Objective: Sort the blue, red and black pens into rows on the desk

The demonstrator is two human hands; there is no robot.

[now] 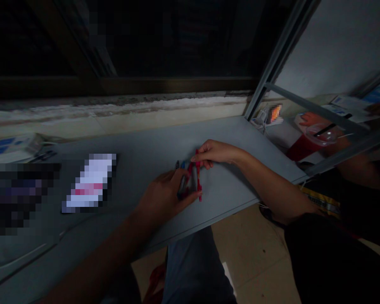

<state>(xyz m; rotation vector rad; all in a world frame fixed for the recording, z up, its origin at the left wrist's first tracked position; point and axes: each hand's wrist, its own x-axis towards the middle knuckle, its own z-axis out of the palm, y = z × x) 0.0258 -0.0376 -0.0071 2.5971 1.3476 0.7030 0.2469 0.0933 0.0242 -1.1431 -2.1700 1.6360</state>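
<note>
The fingers (174,179) of the left hand (158,200) are curled closely around a small bunch of slim pens (190,177), which have red and grey bodies, and a few blue and dark ends stick out at the top. The fingers (201,157) of the right hand (217,153) are bent narrowly over the upper end of the same bunch, touching a red pen; whether they grip it or only rest on it cannot be told. The bunch sits just above the grey table (164,154), near its front edge, with both forearms reaching in from either side.

Farther left on the table lie a pixelated white-and-pink item (90,183) and a pixelated dark item (19,196), well apart from the hands. A blue-and-white box (11,147) sits at the table's far left corner, beside a stone sill (114,114) under a dark window frame (177,86). To the right, beyond a metal frame (304,97), are a red cup (307,145) with a clear lid, a blurred orange object (274,114) and papers (351,105). Below the table's edge are a denim-clad knee (193,270) and a tiled floor (256,253).
</note>
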